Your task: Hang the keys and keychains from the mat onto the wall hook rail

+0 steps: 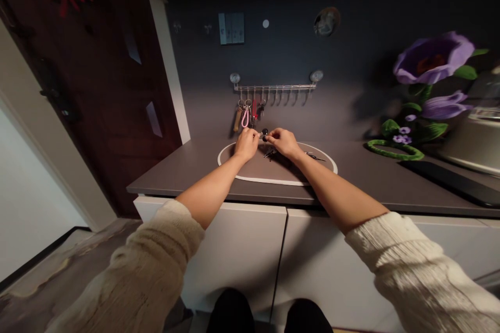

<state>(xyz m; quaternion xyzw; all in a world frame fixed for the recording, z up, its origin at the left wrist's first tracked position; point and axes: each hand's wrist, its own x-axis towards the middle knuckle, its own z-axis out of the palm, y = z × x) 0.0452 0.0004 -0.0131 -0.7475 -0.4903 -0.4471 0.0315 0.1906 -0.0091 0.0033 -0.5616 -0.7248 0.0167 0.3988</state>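
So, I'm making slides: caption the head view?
Left hand and right hand hold small black items near hanging keys.

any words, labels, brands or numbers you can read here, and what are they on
None can be read.
Square wall plate: small marks, too blurred to tell if they are lettering.
Round wall piece: blurred pattern, no legible text.
Small dark item between left hand and right hand: too small to tell.

Dark wall [281, 57] beside brown door [109, 104].
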